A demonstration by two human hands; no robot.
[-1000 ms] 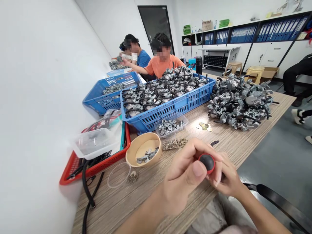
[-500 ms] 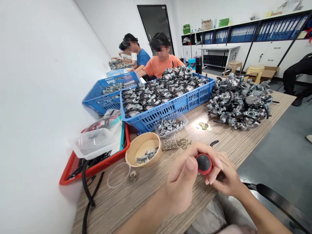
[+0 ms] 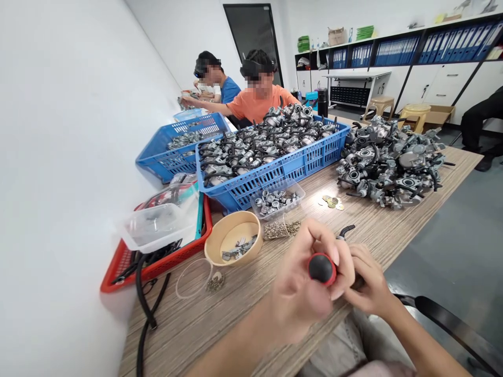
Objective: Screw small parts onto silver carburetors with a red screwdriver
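My left hand [image 3: 306,283] is closed round a tool's red-and-black handle [image 3: 322,268], its round end facing the camera. Close beside it, my right hand [image 3: 367,280] has its fingers curled round a dark metal part, mostly hidden behind both hands. A short black hose [image 3: 347,229] with a bit of grey metal shows just above the fingers. The tool's far end is out of sight. Brass screws [image 3: 277,230] spill from a clear cup left of the hands, and thin round discs [image 3: 333,202] lie beyond them on the wooden table [image 3: 220,324].
A blue crate [image 3: 283,170] full of metal carburetor-like parts stands behind a clear box of small fittings [image 3: 275,203]. More such parts form a pile [image 3: 389,162] at right. A beige bowl [image 3: 233,238] and red basket [image 3: 157,267] are at left. People sit beyond.
The tool handle has shifted slightly left and down, and my left thumb has moved lower over it. More of the hose shows. The person in orange has stretched an arm to the left.
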